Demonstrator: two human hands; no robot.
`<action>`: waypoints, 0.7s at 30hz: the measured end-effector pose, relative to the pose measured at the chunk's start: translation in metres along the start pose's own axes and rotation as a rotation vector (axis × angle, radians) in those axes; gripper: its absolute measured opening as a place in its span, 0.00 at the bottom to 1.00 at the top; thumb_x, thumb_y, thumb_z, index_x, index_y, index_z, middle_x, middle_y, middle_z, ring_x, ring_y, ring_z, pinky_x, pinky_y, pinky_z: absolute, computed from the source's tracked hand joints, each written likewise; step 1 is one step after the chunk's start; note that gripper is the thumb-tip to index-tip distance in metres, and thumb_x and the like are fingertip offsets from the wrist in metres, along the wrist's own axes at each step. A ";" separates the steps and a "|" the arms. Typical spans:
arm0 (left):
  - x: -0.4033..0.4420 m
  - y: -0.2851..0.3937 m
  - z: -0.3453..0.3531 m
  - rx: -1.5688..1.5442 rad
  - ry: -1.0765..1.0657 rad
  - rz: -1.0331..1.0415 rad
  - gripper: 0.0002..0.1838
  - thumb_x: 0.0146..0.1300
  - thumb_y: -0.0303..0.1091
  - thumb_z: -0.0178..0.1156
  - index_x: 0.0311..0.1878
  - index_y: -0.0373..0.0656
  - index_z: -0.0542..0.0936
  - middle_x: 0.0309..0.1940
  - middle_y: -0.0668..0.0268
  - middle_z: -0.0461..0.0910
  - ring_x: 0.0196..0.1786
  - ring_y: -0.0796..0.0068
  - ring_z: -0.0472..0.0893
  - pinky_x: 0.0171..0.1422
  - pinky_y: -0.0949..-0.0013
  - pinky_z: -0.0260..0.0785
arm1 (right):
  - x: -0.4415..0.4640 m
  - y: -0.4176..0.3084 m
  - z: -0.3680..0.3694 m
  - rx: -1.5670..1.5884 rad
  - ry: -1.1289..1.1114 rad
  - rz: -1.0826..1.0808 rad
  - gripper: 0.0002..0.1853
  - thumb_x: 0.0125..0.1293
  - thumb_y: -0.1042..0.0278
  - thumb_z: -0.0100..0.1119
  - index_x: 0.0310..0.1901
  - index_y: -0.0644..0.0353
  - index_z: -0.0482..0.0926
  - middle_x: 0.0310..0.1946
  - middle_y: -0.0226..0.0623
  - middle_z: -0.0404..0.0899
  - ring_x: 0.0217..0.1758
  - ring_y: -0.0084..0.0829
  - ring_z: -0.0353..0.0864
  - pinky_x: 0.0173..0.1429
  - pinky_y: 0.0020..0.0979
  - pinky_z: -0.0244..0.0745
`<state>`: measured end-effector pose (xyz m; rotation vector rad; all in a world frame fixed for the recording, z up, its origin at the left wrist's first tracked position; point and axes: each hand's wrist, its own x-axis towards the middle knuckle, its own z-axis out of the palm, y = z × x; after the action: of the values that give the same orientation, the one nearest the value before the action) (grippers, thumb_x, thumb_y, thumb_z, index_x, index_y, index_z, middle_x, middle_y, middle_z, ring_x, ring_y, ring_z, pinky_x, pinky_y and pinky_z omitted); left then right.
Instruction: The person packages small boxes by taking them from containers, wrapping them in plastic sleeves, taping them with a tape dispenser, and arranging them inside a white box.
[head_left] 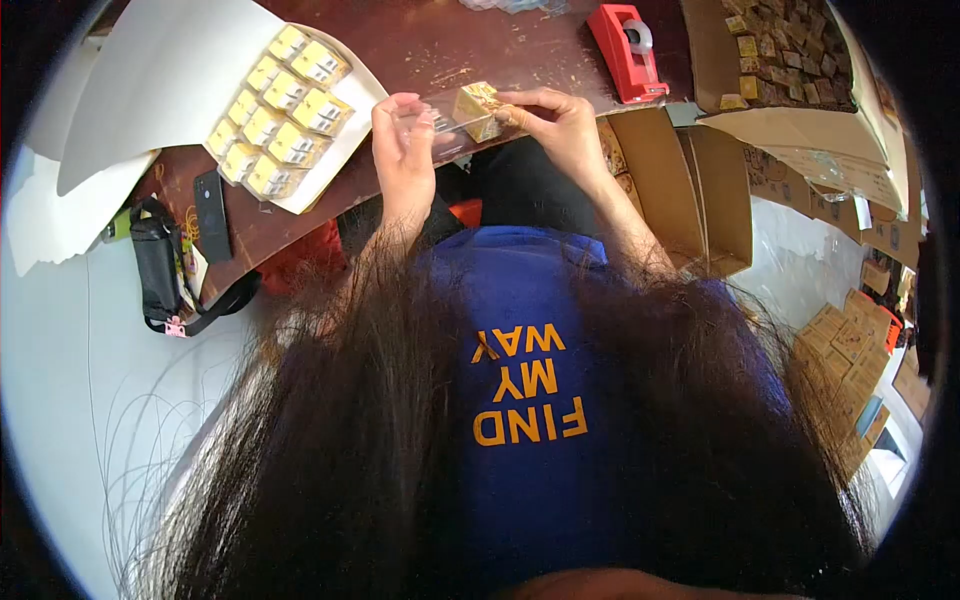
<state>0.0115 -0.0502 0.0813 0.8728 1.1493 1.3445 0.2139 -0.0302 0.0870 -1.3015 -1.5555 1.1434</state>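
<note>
Over the front edge of the dark red table, my right hand [565, 128] pinches a small yellow patterned box [478, 110] between thumb and fingers. My left hand [408, 150] has its fingers curled round a clear plastic sleeve [443, 122], whose far end reaches the box. Whether the box is partly inside the plastic is hard to tell. To the left, rows of small yellow boxes [283, 110] stand in a white open carton [352, 135]. A red tape dispenser [625, 60] with a clear roll lies beyond my right hand.
A black phone [211, 217] and a black bag [160, 265] lie at the left of the table [420, 40]. An open carton [780, 125] full of small boxes is at the upper right. Below it stands an open cardboard box [718, 190]; stacked cartons [845, 345] are farther right.
</note>
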 end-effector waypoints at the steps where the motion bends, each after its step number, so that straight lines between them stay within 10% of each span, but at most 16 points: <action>1: 0.001 -0.003 0.001 0.020 0.005 0.026 0.15 0.76 0.33 0.46 0.62 0.41 0.66 0.51 0.57 0.72 0.52 0.64 0.78 0.51 0.63 0.78 | 0.002 0.004 0.001 -0.023 0.002 -0.015 0.13 0.66 0.75 0.68 0.52 0.63 0.86 0.44 0.36 0.88 0.41 0.22 0.83 0.47 0.20 0.79; 13: 0.006 -0.011 -0.011 -0.203 -0.073 -0.247 0.21 0.80 0.44 0.37 0.64 0.41 0.68 0.56 0.57 0.74 0.55 0.65 0.77 0.57 0.59 0.74 | -0.014 -0.001 -0.001 0.604 -0.429 0.215 0.17 0.71 0.74 0.60 0.60 0.68 0.80 0.61 0.42 0.80 0.60 0.32 0.80 0.63 0.29 0.77; 21: 0.003 -0.010 0.010 -0.268 -0.166 -0.195 0.25 0.80 0.44 0.37 0.71 0.42 0.67 0.65 0.56 0.73 0.64 0.70 0.75 0.67 0.64 0.70 | 0.014 -0.007 -0.014 0.327 -0.479 -0.072 0.17 0.70 0.73 0.62 0.58 0.66 0.81 0.63 0.39 0.79 0.60 0.35 0.79 0.62 0.34 0.76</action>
<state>0.0234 -0.0465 0.0737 0.6465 0.8777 1.2080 0.2230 -0.0148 0.0982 -0.7831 -1.6367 1.6668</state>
